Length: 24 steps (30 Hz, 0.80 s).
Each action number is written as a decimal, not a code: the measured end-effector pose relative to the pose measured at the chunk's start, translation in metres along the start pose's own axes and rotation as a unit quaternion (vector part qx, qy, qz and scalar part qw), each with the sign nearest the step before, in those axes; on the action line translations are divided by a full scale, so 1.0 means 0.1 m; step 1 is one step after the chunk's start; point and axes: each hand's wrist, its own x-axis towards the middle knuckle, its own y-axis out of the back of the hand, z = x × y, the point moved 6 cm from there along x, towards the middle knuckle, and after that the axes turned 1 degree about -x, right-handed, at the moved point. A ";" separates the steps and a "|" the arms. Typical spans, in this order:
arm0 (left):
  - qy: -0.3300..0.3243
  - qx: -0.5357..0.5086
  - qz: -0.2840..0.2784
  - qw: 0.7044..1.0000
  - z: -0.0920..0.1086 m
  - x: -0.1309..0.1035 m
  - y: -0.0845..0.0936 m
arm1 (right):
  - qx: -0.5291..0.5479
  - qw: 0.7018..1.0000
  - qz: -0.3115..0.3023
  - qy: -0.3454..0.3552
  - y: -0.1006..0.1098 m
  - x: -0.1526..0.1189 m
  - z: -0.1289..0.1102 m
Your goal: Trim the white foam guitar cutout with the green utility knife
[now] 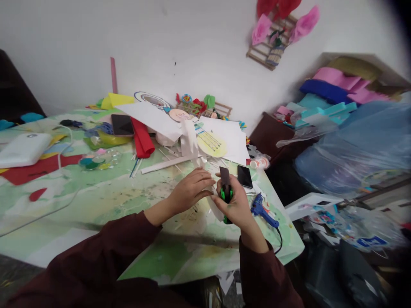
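My right hand [236,203] is closed around what look like scissors [226,193], with black and green handles and a broad dark blade upward. A white paper piece [215,208] lies between my two hands, partly hidden by the fingers. My left hand [192,188] is beside it on the left, fingers bent together and fingertips at the paper's edge. Just right of my right hand lies a blue glue gun [263,210] with a black cord. A black phone [244,176] rests behind it on the table.
White sheets [236,134], a yellow paper oval [212,143] and paper strips [165,164] lie toward the wall. Red felt [142,139], another phone [122,125] and a white box-like device [24,149] are to the left. Plastic bags [353,149] crowd beyond the table's right edge.
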 end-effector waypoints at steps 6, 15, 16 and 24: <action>-0.008 0.064 0.006 0.998 -0.09 -0.28 0.03 | -0.050 0.999 0.018 0.004 -0.01 -0.23 0.21; -0.027 0.198 -0.138 0.970 -0.18 -0.85 -0.22 | -0.237 0.965 -0.107 -0.030 -0.23 -0.46 0.67; -0.021 0.203 -0.168 0.964 -0.20 -0.86 -0.28 | -0.256 0.958 -0.122 -0.038 -0.24 -0.48 0.72; -0.082 0.158 -0.320 0.930 -0.29 -0.68 -0.69 | -0.371 0.905 -0.198 -0.064 -0.13 -0.68 0.80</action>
